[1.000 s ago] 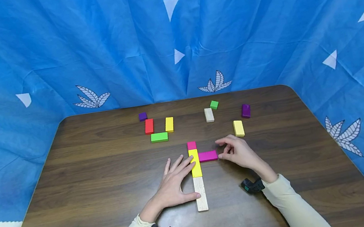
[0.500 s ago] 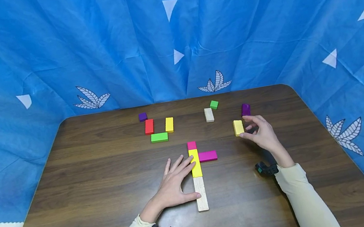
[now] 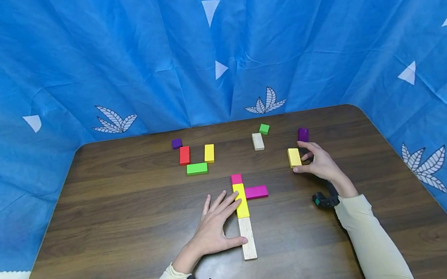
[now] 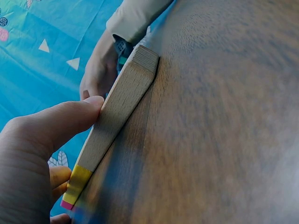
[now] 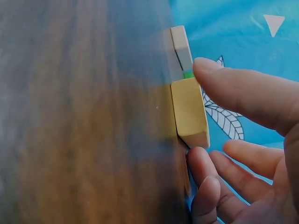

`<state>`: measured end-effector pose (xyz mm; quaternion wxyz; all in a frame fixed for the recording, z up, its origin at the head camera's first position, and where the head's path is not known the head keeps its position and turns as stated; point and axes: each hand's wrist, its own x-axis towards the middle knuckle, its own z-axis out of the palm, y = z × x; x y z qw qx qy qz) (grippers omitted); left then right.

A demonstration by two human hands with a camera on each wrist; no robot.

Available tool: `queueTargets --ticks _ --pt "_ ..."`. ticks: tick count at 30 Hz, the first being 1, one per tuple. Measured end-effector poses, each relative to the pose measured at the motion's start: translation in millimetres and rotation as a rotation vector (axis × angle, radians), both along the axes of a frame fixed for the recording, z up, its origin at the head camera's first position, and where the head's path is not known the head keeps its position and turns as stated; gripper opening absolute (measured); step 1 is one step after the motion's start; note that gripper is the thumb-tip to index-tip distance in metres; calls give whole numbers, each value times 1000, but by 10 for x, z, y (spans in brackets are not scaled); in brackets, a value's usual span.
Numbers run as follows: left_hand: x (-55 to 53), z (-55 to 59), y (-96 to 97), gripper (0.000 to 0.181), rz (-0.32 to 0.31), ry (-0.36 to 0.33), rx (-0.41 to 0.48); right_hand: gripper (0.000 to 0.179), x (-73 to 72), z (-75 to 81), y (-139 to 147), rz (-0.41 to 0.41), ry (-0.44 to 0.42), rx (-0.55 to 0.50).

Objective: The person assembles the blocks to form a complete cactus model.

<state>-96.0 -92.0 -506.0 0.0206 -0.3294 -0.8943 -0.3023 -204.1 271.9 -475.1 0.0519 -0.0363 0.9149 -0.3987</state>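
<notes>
A person worked at a wooden table with both hands among coloured blocks, before a blue curtain printed with white triangles and leaves. The left hand lay fingers spread, clenched round nothing, two fingertips on the yellow strip and the thumb on the white strip. The two strips stood end to end in a straight row, the white strip nearest the person, with a pink block at the far end. A magenta block jutted from the right side of the yellow strip. To the right, the right hand curved about a cream block on the table, the thumb at its near end and the fingers along its right side; whether the hand had a firm grasp on it could not be told. Just beyond the right hand's forefinger lay a purple block. Farther back, a white block sat beside a green cube. At back left, a red block and a yellow block flanked the space behind a green block, with a violet block beyond the red one.
</notes>
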Motion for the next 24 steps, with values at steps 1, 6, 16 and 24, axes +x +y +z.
queueTargets --ticks 1,6,16,24 --pt "0 -1 1 91 0 -2 0 88 3 -4 2 0 -9 -3" --pt "0 -3 1 91 -2 -11 -4 84 25 -17 11 -4 -28 -11" --pt "-4 -9 -8 91 -1 -21 -14 74 42 -33 6 -3 -14 -22" --pt "-2 -21 -4 91 1 -21 -16 67 44 -67 11 18 18 -44"
